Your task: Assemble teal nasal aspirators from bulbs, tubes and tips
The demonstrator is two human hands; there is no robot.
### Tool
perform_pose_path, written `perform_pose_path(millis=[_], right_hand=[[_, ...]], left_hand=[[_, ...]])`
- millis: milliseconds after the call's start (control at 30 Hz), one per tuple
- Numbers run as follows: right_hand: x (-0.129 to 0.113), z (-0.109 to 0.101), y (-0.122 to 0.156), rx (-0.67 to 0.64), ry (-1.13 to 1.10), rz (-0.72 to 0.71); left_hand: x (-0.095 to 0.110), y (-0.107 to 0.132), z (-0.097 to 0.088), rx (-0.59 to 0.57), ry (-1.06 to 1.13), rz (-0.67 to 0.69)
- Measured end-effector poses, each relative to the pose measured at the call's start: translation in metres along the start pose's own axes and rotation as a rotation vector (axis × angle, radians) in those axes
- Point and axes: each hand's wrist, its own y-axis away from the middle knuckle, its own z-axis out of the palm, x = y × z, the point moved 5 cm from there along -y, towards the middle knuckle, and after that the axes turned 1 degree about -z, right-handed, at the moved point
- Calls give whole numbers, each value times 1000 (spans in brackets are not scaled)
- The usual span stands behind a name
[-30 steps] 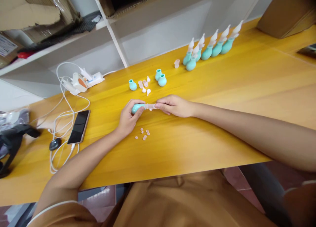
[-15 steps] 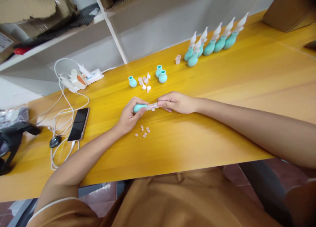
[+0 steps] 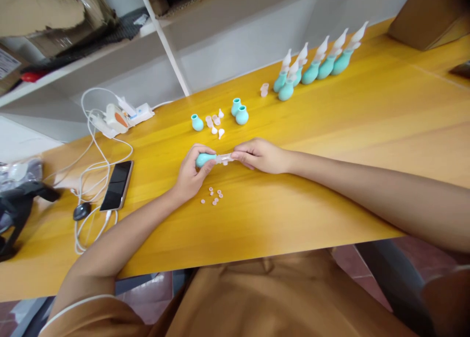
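My left hand is closed around a teal squeeze bulb of a nasal aspirator, held sideways above the table. A clear plastic connector with a small side stub joins the bulb's mouth and points right. My right hand pinches the far end of this piece; whatever is between its fingertips is hidden. Just behind the hands lie white nozzle tips and loose clear connectors. Open-mouthed teal bulbs stand beside them, one bulb on the left and a pair on the right. Several small pinkish rings lie in front.
Several assembled aspirators stand at the back right, a single connector beside them. To the left are a phone, white cables and a power strip. A cardboard box sits at the far right corner.
Both hands have shifted slightly left together with the aspirator. My grip on the bulb and connector looks the same, and the things on the table have stayed put.
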Motion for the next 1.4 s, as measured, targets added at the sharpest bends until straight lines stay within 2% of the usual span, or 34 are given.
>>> perform_pose_path(millis=[433, 933, 1400], right_hand=[[-5, 14, 4, 27, -69, 82], [-10, 13, 5, -32, 13, -98], [-7, 11, 7, -57, 14, -95]], left_hand=[[3, 2, -3, 82, -47, -3], [-4, -1, 1, -39, 64, -87], [0, 0, 3, -145, 100, -61]])
